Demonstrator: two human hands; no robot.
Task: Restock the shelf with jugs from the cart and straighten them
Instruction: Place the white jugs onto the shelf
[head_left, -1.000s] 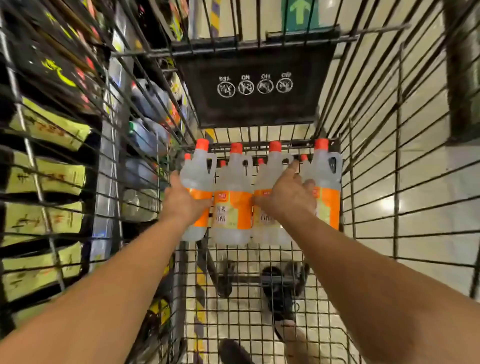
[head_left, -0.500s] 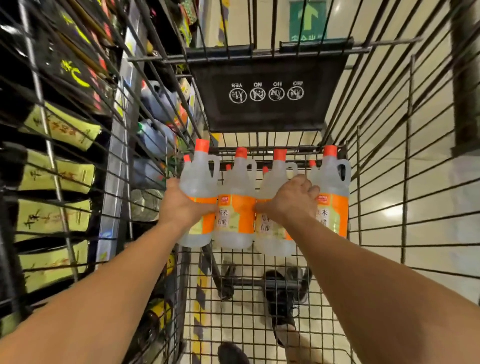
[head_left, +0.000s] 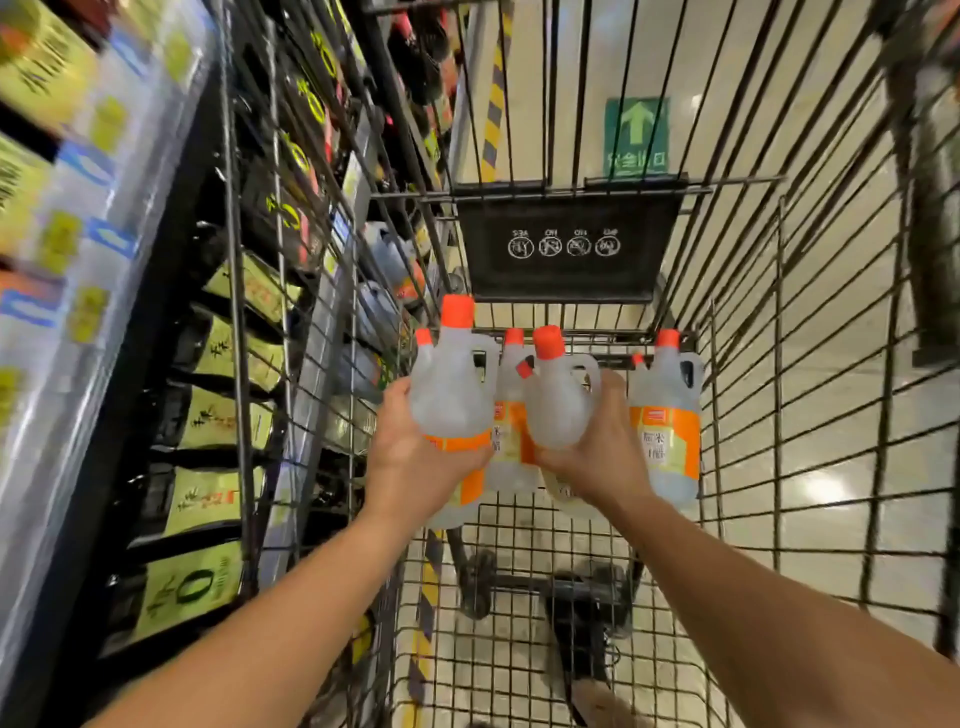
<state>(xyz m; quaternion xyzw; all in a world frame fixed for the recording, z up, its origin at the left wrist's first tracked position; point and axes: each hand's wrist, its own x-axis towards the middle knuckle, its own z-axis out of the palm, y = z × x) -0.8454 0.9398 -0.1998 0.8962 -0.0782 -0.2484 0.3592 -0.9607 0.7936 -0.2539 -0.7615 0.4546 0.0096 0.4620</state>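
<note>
Plastic, liquid-filled, so judged heavy and slick: left hand (head_left: 410, 462) fingers curl round one jug (head_left: 451, 387), right hand (head_left: 602, 453) fingers round a second jug (head_left: 557, 410), above the cart (head_left: 524, 540) floor. Handles would give firmer purchase.

**Signs and labels that can be read**

At 1 o'clock, a green floor sign (head_left: 636, 136) carries a white up arrow over the characters 安全出口. Near 12 o'clock, a black flap (head_left: 563, 270) shows four circled pictograms — their tiny captions are too small to read. At 3 o'clock, the standing jug (head_left: 667, 447) has an orange-and-cream label with 米 and 醋. At 8 o'clock, a shelf bottle (head_left: 187, 592) bears a large green 0 on yellow. The shelf-edge tags (head_left: 98, 239) at 10 o'clock are blurred.
</note>
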